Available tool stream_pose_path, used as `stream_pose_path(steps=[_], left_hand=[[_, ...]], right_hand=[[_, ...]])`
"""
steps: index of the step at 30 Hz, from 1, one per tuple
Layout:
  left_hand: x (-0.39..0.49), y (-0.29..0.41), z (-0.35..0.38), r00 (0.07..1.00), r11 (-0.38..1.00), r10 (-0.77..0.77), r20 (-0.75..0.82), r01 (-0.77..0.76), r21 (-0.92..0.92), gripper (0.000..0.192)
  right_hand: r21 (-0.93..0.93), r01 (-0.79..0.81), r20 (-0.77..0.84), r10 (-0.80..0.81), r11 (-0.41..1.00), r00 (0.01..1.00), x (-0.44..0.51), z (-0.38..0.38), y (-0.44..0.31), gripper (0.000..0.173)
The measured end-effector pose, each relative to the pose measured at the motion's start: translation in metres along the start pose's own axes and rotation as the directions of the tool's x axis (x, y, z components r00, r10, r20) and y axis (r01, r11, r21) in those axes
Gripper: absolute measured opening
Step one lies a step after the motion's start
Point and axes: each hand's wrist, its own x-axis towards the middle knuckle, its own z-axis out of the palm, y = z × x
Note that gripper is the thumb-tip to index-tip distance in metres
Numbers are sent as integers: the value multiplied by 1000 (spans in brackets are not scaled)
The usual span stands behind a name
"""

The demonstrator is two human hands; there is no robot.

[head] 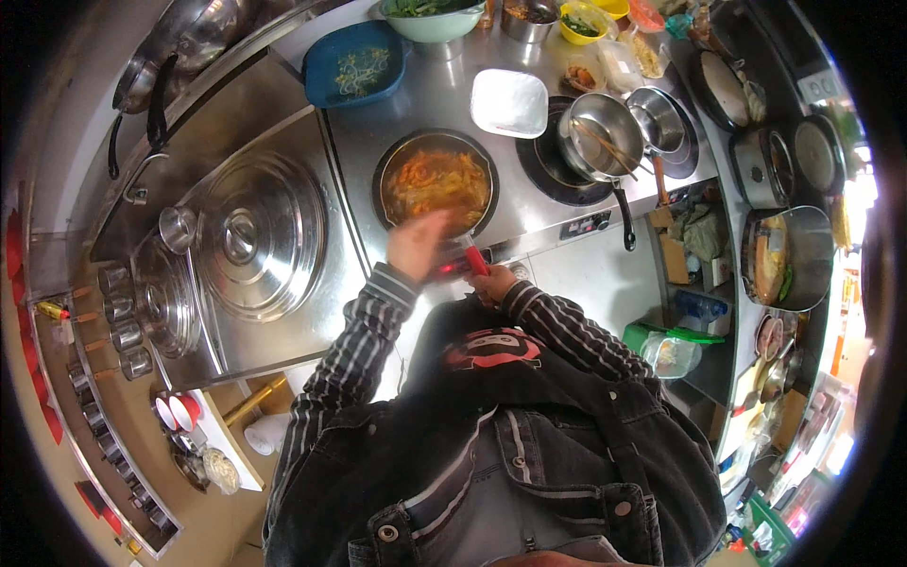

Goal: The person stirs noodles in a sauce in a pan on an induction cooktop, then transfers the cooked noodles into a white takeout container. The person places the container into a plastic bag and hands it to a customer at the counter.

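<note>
A round dark pan (380,186) sits on the stove, holding reddish-orange food (439,181) in sauce. From its near edge a red handle (476,260) points back towards my body, and my right hand (494,285) grips the lower end of it. My left hand (418,244) is over the near left rim of the pan, blurred by motion. Its fingers reach towards the food, and whether they hold anything cannot be made out. Below my hands, the stove's control panel (446,268) shows a red light.
Left of the pan stands a large steel lid (283,283) with a ladle (177,228) nearby. A blue basin (315,67) with sprouts and a foil-lined white tray (509,103) lie behind. To the right, a steel saucepan (592,135) holds chopsticks, its handle (628,220) jutting past the counter's edge.
</note>
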Motion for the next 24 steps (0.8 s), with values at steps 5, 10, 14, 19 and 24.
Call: stream_pose_path(steps=[5,10,14,19,24], left_hand=[[30,-21,-67,988,997,-36,-147,26,-71,26],[41,-29,-43,979,997,-35,-202,20,-75,26],[9,-8,1,998,999,-24,-54,21,-47,22],[-18,5,13,988,987,66,141,-85,136,22],[15,-15,-45,983,994,-54,-177,36,-101,25]], right_hand=[[-110,114,43,-110,987,993,5,-6,3,27],[3,-21,52,21,1000,998,12,-8,10,28],[-73,11,-12,-12,997,1000,15,-7,13,27],[-19,-14,4,14,1000,1000,23,-9,20,26],[-58,-17,-30,16,998,999,26,-10,26,27]])
